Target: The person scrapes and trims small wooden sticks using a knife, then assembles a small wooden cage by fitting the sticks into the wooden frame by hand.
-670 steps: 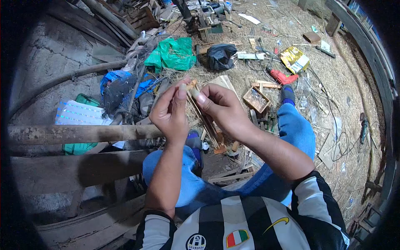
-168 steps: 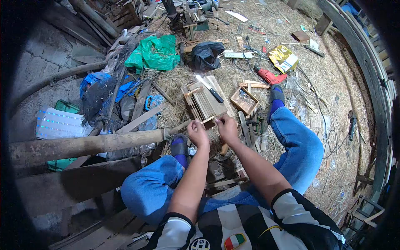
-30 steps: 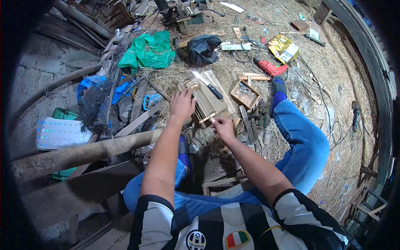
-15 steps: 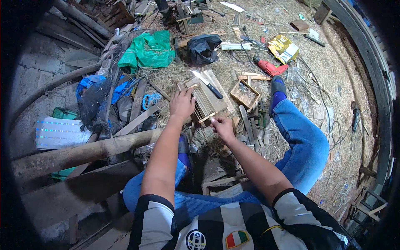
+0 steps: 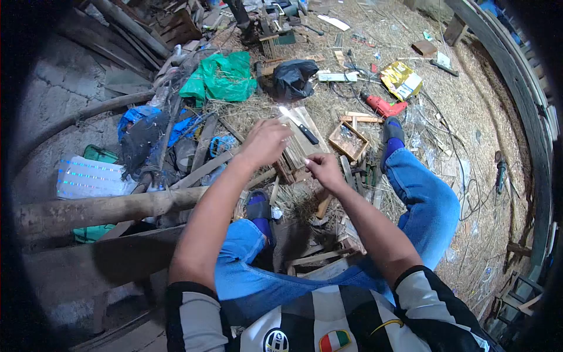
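Between my hands lies a slatted piece of thin wooden strips (image 5: 295, 155), largely covered by my left hand (image 5: 267, 142). That hand hovers over its left side with the fingers curled inward and slightly blurred; what they hold is hidden. My right hand (image 5: 325, 171) is at the near right corner, thumb and forefinger pinched together. Anything in this pinch is too small to name. Beyond them a knife (image 5: 308, 134) with a black handle rests on a pale wooden board (image 5: 317, 121), its blade catching the light.
A small wooden box frame (image 5: 348, 141) sits right of the board, with a red power drill (image 5: 384, 106) behind it. Green plastic (image 5: 226, 79) and a black bag (image 5: 294, 79) lie farther back. A thick pole (image 5: 117, 212) crosses the left. Straw and wood scraps cover the ground.
My left hand has lifted off the slatted piece's far left edge and moved right, over it, its fingers curling. My right hand has shifted slightly right. The view has shifted a little.
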`<state>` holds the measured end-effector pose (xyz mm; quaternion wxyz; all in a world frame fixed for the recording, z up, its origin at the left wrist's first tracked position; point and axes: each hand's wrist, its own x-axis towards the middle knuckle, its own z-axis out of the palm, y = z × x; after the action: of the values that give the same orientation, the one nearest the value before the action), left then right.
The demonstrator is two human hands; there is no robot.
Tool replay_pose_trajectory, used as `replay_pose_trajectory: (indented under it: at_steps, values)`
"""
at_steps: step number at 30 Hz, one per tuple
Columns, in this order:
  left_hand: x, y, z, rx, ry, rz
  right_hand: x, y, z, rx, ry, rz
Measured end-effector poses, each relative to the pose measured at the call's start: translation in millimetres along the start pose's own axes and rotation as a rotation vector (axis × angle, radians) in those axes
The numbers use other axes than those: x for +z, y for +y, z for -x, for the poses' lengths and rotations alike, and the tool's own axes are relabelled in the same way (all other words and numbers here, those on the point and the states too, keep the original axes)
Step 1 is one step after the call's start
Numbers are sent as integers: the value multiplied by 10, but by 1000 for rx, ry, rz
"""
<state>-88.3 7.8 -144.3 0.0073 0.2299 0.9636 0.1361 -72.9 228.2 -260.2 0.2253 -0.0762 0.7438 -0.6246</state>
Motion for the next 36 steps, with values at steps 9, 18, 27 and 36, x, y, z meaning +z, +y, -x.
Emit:
replay_pose_trajectory:
  at_steps: [9,18,27,36]
  values:
    - [-792,813,289,82,201,-110,-553,-1356,97,-229,-229,323]
    - [-993,1057,436,31,307,44,-691,-1971,303,-424,-421,453]
    - [-983,1026,460,-32,260,136,-655,-1994,222,-528,-428,543]
    - [-976,1068,473,-137,285,195,-587,-1931,242,-630,-315,494]
